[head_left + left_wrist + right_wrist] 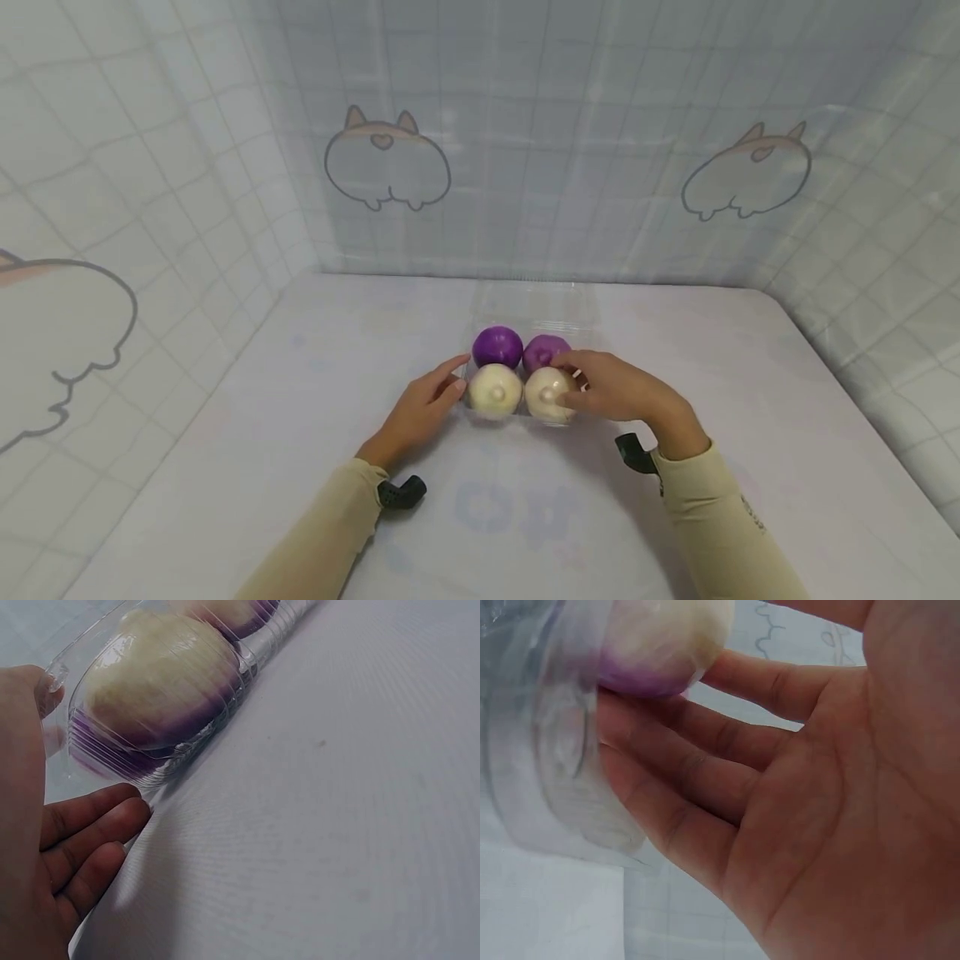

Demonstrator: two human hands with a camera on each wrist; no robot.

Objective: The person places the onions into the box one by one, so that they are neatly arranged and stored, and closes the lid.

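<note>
A clear plastic clamshell box [536, 302] lies unlatched, its lid folded back. Two round purple-and-white turnips stand in it with their purple sides up: a rear-left turnip [498, 347] and a rear-right turnip [543, 351]. In front are a front-left turnip [493, 390] and a front-right turnip [545, 392], white sides up. My right hand [617, 385] holds the front-right turnip between thumb and fingers. Beside the box's left wall, my left hand [422, 407] touches the rim with its thumb; its lower fingers [90, 821] extend loosely near the base.
A pale cloth covers the table [322, 358]. White tiled-pattern sheeting [540, 208] with animal drawings hangs behind and at both sides. Dark wrist cameras sit at both sleeves, one by the left cuff [402, 493].
</note>
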